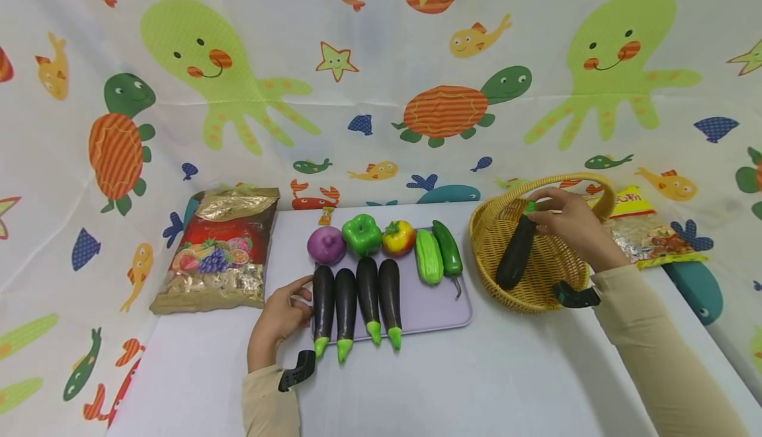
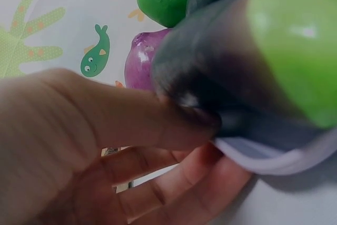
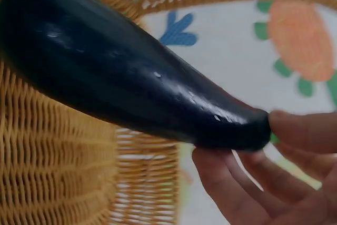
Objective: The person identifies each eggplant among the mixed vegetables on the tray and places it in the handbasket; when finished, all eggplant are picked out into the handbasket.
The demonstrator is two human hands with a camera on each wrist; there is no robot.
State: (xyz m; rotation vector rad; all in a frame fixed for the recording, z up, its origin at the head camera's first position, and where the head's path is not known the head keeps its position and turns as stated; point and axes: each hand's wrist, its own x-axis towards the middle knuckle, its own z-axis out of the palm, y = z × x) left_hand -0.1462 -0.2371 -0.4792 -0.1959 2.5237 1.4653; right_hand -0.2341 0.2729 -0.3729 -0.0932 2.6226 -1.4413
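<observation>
In the head view, my left hand (image 1: 284,315) is at the left edge of a pale purple tray (image 1: 434,315). Its thumb lies against the leftmost eggplant (image 2: 210,61) and the fingers meet the tray's rim from outside. Several dark eggplants (image 1: 368,298) lie side by side there, green stem ends over the front rim. Over a wicker basket (image 1: 506,295), my right hand (image 1: 568,225) pinches another eggplant (image 3: 121,72) by its narrow stem end. That eggplant slants down, thick end lowest, inside the basket's outline; whether it touches the bottom cannot be told.
Behind the eggplants sit a purple onion (image 1: 326,245), a green bell pepper (image 1: 361,235), a red-yellow tomato (image 1: 398,237), a cucumber (image 1: 429,257) and a green chili (image 1: 448,248). A candy bag (image 1: 220,252) stands left; another food packet (image 1: 655,235) lies behind the basket, whose handle arches above it.
</observation>
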